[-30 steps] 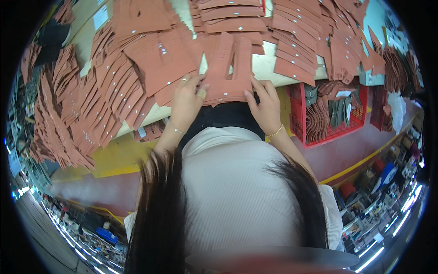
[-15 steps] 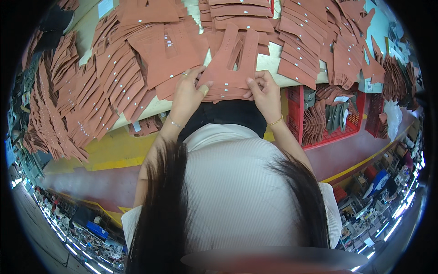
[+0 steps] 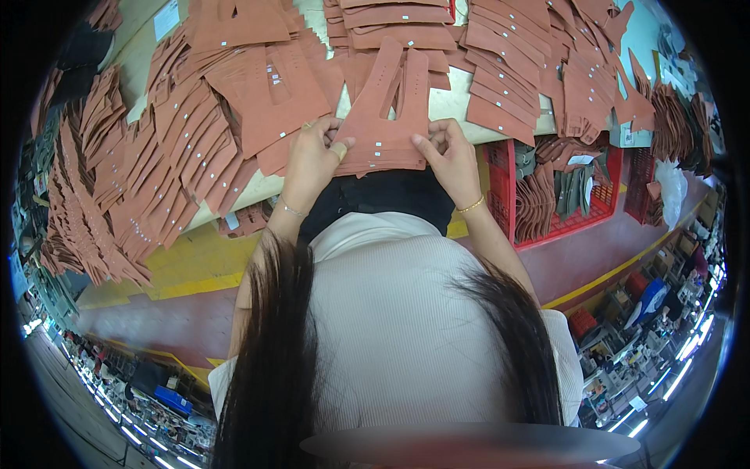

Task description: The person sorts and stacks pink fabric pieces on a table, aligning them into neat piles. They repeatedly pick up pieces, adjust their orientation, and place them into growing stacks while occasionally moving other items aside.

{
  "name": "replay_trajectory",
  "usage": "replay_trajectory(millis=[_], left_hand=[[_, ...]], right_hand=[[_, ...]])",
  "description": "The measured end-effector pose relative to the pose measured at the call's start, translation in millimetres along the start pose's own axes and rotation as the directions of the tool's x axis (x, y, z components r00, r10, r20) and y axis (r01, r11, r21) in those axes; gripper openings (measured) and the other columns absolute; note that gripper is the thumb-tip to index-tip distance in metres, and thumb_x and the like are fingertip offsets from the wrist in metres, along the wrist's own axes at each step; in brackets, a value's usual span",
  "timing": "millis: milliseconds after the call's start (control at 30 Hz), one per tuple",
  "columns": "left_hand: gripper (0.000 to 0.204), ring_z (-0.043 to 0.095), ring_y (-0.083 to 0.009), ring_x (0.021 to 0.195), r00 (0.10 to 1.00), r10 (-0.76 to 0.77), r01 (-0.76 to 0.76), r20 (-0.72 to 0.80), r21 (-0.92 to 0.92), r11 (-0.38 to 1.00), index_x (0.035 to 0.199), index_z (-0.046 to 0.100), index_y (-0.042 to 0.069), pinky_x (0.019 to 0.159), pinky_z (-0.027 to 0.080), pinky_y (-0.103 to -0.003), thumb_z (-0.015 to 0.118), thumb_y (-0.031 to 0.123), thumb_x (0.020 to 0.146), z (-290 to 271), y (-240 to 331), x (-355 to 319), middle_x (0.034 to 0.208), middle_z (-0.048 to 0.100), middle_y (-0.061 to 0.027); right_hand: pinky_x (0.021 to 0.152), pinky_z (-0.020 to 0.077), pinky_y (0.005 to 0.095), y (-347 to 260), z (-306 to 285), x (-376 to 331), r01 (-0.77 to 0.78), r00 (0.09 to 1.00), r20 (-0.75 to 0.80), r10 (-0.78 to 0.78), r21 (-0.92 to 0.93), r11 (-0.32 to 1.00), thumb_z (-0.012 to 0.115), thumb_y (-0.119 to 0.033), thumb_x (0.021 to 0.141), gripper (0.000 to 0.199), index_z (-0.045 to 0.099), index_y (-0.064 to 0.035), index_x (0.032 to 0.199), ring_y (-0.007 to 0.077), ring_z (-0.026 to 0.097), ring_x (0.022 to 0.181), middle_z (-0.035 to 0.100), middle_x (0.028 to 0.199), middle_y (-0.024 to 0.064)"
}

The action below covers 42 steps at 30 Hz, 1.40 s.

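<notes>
A white rectangular paper label [image 3: 166,19] lies at the far left end of the counter [image 3: 457,104]. Small white rectangular stickers [image 3: 275,76] dot the brown cut leather pieces [image 3: 266,94] spread across it. Another white paper tag [image 3: 580,159] sits in the red plastic crate [image 3: 605,205] at the right.

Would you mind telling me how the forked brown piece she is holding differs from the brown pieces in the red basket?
The forked piece lies flat on the table edge, pinched by the left hand and right hand; the basket pieces stand bunched in the red basket, untouched. The forked piece shows its whole outline with two prongs; the basket pieces show mostly edges. Both look like the same reddish-brown sheet.
</notes>
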<state>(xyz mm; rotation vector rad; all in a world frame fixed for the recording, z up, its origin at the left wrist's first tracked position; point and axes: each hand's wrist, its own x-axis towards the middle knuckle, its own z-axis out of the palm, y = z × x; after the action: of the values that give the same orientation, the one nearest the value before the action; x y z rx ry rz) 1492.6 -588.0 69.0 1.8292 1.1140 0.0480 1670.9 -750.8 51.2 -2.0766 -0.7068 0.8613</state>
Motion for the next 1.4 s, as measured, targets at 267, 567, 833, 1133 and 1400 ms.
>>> replay_trajectory(millis=[267,567,833,1133,1400], left_hand=[[0.026,0.062,-0.0320,0.082,0.984,0.154,-0.150,-0.088,0.046,0.988,0.101,0.069,-0.005,0.075,0.050,-0.040,0.075,0.012,0.083,3.6,2.0,7.9,0.088,0.064,-0.0175],[0.026,0.063,-0.0348,0.083,0.985,0.150,-0.140,-0.083,0.120,0.983,0.102,0.068,-0.004,0.075,0.050,-0.043,0.074,0.014,0.083,3.4,3.3,5.5,0.089,0.064,-0.0196],[0.031,0.064,-0.0332,0.081,0.994,0.090,-0.088,-0.055,0.042,0.995,0.103,0.068,-0.006,0.076,0.052,-0.040,0.077,0.014,0.081,7.1,-2.0,2.5,0.096,0.067,-0.0206],[0.036,0.065,-0.0235,0.076,0.992,0.105,-0.098,-0.071,0.098,0.990,0.106,0.067,-0.008,0.071,0.052,-0.034,0.078,0.015,0.081,7.2,-3.8,4.2,0.090,0.067,-0.0180],[0.024,0.063,-0.0373,0.086,0.982,0.153,-0.143,-0.111,0.093,0.985,0.098,0.065,-0.004,0.076,0.049,-0.044,0.074,0.010,0.081,8.9,6.3,-3.7,0.092,0.067,-0.0215]], right_hand=[[0.063,0.0509,0.0268,1.0,2.8,3.4,0.024,0.999,-0.041,-0.020,0.087,0.996,0.077,-0.017,0.087,0.026,0.061,0.0016,0.097,0.0112,0.059,0.065,0.064,0.073,0.0047],[0.064,0.0519,0.0266,6.2,4.1,4.6,0.008,0.999,-0.035,-0.005,0.095,0.995,0.078,-0.018,0.087,0.027,0.062,0.0016,0.097,0.0108,0.060,0.067,0.064,0.074,0.0044],[0.064,0.0514,0.0260,8.9,1.9,7.0,0.017,0.999,-0.029,-0.014,0.078,0.997,0.078,-0.019,0.087,0.028,0.062,0.0018,0.098,0.0104,0.059,0.067,0.064,0.074,0.0037],[0.063,0.0507,0.0263,6.7,2.0,7.6,0.007,1.000,-0.021,-0.005,0.074,0.997,0.077,-0.018,0.087,0.027,0.062,0.0018,0.097,0.0104,0.058,0.066,0.063,0.073,0.0037],[0.063,0.0514,0.0289,5.3,1.1,7.0,0.046,0.999,-0.031,-0.045,0.057,0.997,0.076,-0.018,0.087,0.026,0.062,0.0001,0.098,0.0137,0.060,0.064,0.063,0.072,0.0066]])
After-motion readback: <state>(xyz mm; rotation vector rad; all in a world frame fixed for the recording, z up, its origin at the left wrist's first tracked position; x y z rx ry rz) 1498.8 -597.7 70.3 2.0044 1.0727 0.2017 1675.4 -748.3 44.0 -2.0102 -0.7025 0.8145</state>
